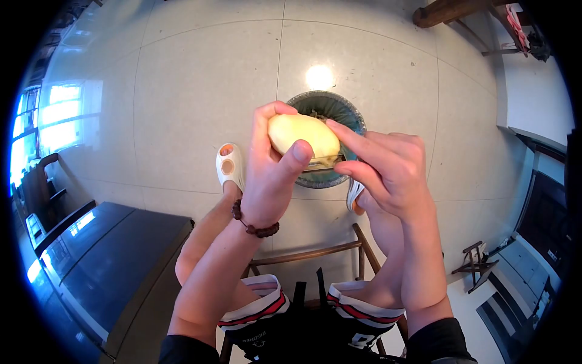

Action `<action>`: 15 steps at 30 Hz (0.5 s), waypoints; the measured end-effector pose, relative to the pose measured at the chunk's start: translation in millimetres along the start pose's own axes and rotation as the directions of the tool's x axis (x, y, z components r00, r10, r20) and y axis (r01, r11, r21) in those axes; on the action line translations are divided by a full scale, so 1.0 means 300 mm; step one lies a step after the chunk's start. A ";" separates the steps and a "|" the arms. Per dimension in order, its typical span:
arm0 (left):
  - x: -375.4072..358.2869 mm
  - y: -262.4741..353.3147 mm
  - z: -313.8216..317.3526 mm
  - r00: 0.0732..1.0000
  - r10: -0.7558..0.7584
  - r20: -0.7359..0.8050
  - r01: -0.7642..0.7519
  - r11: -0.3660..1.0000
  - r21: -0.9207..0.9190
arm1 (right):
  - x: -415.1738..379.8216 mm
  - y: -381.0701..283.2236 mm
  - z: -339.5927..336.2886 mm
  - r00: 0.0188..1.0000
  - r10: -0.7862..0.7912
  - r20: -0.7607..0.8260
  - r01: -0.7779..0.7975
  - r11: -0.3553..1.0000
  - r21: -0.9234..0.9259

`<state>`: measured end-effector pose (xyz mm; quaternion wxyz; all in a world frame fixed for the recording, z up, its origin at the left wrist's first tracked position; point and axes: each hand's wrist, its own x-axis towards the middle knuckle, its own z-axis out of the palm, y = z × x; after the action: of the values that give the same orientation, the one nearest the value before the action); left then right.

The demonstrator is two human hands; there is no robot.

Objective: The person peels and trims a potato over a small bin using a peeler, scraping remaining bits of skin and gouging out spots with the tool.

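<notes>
My left hand [270, 173] grips a pale yellow peeled potato [302, 134] from the left, thumb across its front. My right hand [388, 167] presses a peeler [321, 162] against the potato's lower right side, index finger stretched along its top. Both hands are held over a round dark bin lined with a green bag [345, 115] on the floor, with scraps inside. A brown bead bracelet [253, 225] circles my left wrist.
I sit on a wooden stool [315, 252], knees apart, feet in white slippers [229, 165] on a pale tiled floor [194, 91]. A dark table [103, 261] stands at the left. Wooden furniture legs [448, 11] are at the top right, a small stool [476, 262] at the right.
</notes>
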<state>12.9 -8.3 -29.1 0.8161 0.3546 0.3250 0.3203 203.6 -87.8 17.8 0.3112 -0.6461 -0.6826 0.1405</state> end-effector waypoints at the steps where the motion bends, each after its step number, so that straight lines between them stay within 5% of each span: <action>1: 0.001 0.001 -0.004 1.000 -0.013 0.012 0.013 1.000 -0.012 | 0.000 -0.001 -0.004 1.000 -0.004 0.029 0.004 1.000 -0.004; 15: -0.006 0.004 0.002 0.995 -0.082 0.050 0.082 0.997 0.002 | 0.005 0.007 0.004 0.992 -0.117 -0.047 0.108 0.981 -0.159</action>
<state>11.9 -9.2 -27.2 0.8363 0.3490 0.3188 0.2777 204.5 -85.8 16.2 0.2863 -0.6325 -0.7179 0.0506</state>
